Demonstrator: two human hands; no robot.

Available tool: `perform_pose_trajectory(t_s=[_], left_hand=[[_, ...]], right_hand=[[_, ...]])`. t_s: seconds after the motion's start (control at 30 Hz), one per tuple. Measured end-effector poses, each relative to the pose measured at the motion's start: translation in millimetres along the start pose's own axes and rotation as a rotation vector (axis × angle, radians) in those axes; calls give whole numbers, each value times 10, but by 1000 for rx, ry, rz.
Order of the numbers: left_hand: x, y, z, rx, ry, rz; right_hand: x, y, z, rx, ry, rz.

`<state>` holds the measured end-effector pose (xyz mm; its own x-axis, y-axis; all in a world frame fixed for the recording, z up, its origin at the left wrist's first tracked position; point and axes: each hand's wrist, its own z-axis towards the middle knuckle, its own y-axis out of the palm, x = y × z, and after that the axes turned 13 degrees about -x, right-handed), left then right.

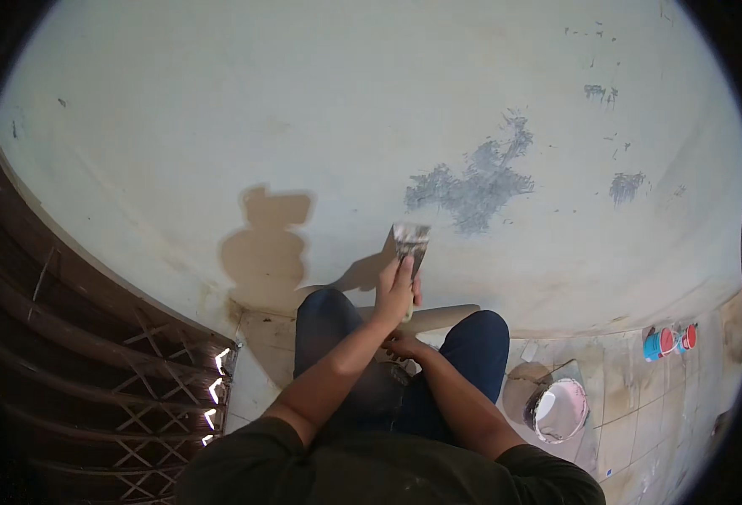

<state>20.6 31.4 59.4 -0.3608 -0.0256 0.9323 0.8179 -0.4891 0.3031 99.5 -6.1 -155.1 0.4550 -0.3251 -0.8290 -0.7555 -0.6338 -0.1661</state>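
My left hand (pixel 396 295) is closed around a putty knife (pixel 410 240) in front of the wall. The wide metal blade points up, with whitish residue near its edge, and part of the handle shows below my fingers. Low between my knees is my right hand (pixel 404 345), just under my left wrist; its fingers are partly hidden, and whether it holds anything is unclear. Up and to the right of the blade, an irregular grey patch (pixel 480 185) marks the pale wall (pixel 345 109). The blade appears close to the wall, but I cannot tell if it touches.
On the tiled floor at right stands a white bucket (pixel 562 411) with a stained rim. Farther right are blue and red containers (pixel 659 344) by the wall. A brown folding metal gate (pixel 110 362) runs along the left. Smaller grey marks (pixel 626 187) dot the wall at right.
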Motion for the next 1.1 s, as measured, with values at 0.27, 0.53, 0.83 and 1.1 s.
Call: perform_pose_trajectory(t_s=[0.27,0.53,0.83,1.1], left_hand=[[1193,373,340,-112,72,-99],[205,49,217,-21,-51,105],[-495,-440,-334,-83,-387,113],[-699,-786,-514,21,-97,354]], right_hand=[[48,34,94,25,62,-27],[284,-129,193,123,-105,87],[13,-203,-29,341,-108,232],[-324,-3,-355,-24,-268,757]])
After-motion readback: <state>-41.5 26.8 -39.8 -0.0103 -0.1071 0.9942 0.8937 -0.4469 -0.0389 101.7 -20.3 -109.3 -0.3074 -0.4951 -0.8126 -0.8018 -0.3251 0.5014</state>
